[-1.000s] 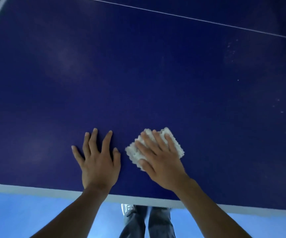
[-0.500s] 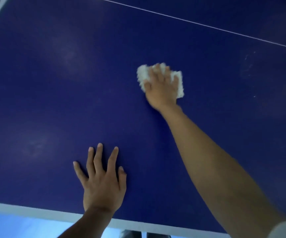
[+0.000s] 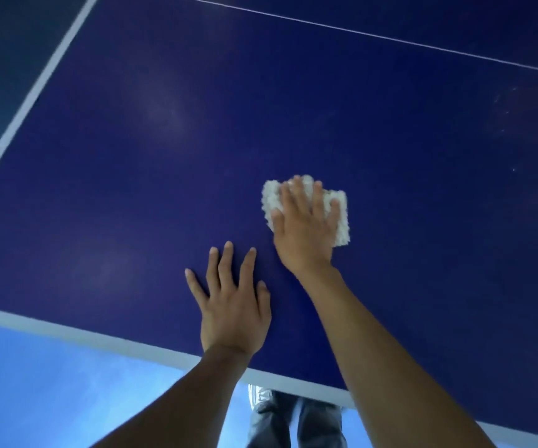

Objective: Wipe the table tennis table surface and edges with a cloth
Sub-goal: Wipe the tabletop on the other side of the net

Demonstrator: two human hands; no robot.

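The dark blue table tennis table (image 3: pixel 293 118) fills most of the view, with a white near edge line (image 3: pixel 67 331) and a white left edge line (image 3: pixel 28 105). A folded white fluffy cloth (image 3: pixel 341 218) lies flat on the surface. My right hand (image 3: pixel 304 227) presses on it with straight fingers spread over it, covering most of it. To its lower left, my left hand (image 3: pixel 233 305) rests flat on the bare table near the front edge, fingers spread, holding nothing.
A thin white centre line (image 3: pixel 390 38) crosses the far part of the table. Faint dusty smudges (image 3: pixel 503 111) show at the right. Below the near edge are the light blue floor (image 3: pixel 51 392) and my legs and a shoe (image 3: pixel 261 396).
My right hand slid the cloth out across the table, then pulled it back toward the near edge. My left hand stayed planted flat.
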